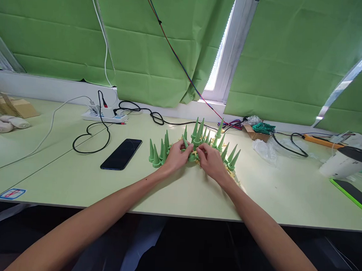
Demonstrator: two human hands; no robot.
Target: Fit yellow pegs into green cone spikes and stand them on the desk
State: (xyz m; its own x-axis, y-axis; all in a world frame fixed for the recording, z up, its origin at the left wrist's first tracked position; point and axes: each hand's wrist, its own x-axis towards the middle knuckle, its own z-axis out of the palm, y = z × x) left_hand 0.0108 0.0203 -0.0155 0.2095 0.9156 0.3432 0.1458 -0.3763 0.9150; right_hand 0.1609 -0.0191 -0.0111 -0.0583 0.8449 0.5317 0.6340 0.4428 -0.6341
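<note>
Many green pointed cones (156,160) with round bases stand in a cluster on the table around my hands. My left hand (177,155) is closed on one green cone (185,142), its tip leaning up and to the left. Close beside it, my right hand (211,159) has thumb and fingers pinched together near the cone's base. Whatever sits between those fingertips is too small to make out. Small yellowish pieces (231,170) lie among the cones, mostly on the right and behind; the right hand covers part of them.
A black phone (121,154) lies left of the cones. Behind it are a white power strip (106,115) and a looped black cable (74,144). To the right are a small cardboard box (256,134), clear plastic wrap (265,151) and a white cup (339,163) with a dark lid.
</note>
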